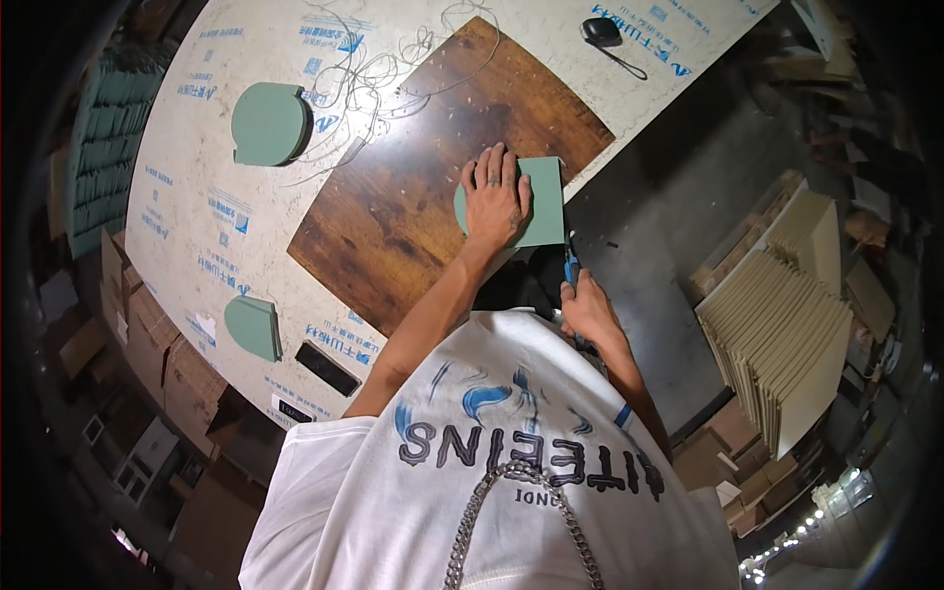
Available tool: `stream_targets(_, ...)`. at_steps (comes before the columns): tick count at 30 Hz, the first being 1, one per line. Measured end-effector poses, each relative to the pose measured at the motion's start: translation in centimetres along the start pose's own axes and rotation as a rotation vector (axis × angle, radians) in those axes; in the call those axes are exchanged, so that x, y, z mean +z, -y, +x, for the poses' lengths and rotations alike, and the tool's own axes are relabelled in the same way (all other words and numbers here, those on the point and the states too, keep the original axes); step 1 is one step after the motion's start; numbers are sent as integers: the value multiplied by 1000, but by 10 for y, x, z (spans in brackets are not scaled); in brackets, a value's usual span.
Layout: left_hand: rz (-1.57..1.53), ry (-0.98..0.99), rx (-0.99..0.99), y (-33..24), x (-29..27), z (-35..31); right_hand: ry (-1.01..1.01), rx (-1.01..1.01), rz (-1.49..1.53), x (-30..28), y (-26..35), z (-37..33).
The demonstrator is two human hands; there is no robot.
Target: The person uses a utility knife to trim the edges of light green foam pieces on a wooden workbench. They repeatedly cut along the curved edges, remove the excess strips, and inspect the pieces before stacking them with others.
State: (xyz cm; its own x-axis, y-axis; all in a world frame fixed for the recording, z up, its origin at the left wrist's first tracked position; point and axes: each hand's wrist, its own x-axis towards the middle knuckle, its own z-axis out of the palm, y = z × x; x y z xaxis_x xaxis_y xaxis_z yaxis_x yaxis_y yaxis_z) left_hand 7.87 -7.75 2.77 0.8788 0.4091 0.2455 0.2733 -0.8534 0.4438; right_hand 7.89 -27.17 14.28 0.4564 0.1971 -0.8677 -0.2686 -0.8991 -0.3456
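My left hand [496, 199] lies flat with its fingers stretched out, pressing on a green flat piece [543, 202]. That piece has a rounded left end and a straight right side, and it overhangs the near right edge of a brown wood-grain board [393, 206]. My right hand [590, 313] is closed around a slim hand tool with a blue handle [570, 267]. The tool's dark, narrow tip points up beside the lower right corner of the green piece; its exact kind is too small to make out.
On the white printed table [187, 211] are a stack of green rounded pieces [267, 123], some smaller green pieces [252, 327], a phone [327, 367], tangled thin cord [379, 74] and a black object with a strap [602, 31]. Stacked tan panels [777, 344] stand at the right.
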Motion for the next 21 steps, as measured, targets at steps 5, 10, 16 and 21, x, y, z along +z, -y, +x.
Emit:
stream_targets(5, 15, -8, -5, 1, 4, -1, -26, 12, -4, 8, -6, 8)
stream_targets(10, 42, 24, 7, 1, 6, -2, -163, -166, -151, 27, -42, 31)
stream_targets(16, 28, 65, -15, -1, 6, -1, -152, -87, -22, 25, -26, 33)
stream_targets(21, 79, 111, -28, -2, 6, -1, -180, -105, -88, 24, -24, 31)
